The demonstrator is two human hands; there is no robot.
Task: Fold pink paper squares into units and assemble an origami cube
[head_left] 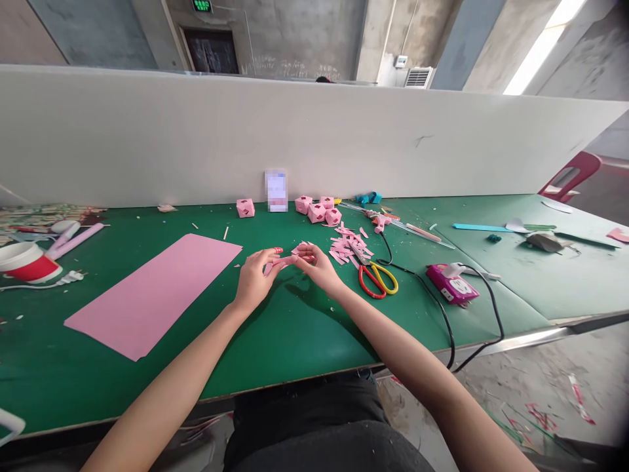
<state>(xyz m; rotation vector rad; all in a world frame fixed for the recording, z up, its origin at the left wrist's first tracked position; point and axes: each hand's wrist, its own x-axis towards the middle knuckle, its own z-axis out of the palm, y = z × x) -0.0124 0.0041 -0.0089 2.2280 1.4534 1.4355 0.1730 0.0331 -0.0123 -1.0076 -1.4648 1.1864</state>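
Pink paper strip [286, 260] pinched by the fingers of my left hand [256, 278] and right hand [318, 267], above the green tabletop [275, 354].
Left lies a pink sheet [157, 295]; right, scissors [363, 260] touch paper scraps [345, 249]. A white partition [196, 137] lines the far edge, a concrete wall [304, 36] and lit exit sign [202, 6] beyond.

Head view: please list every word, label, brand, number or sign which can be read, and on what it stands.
"EXIT": on the green sign; its other marks are too small to read.
Writing on the far wall: too faint and blurred to read.
Phone screen: pixelated, unreadable.
Purple socket: any text is too small to read.
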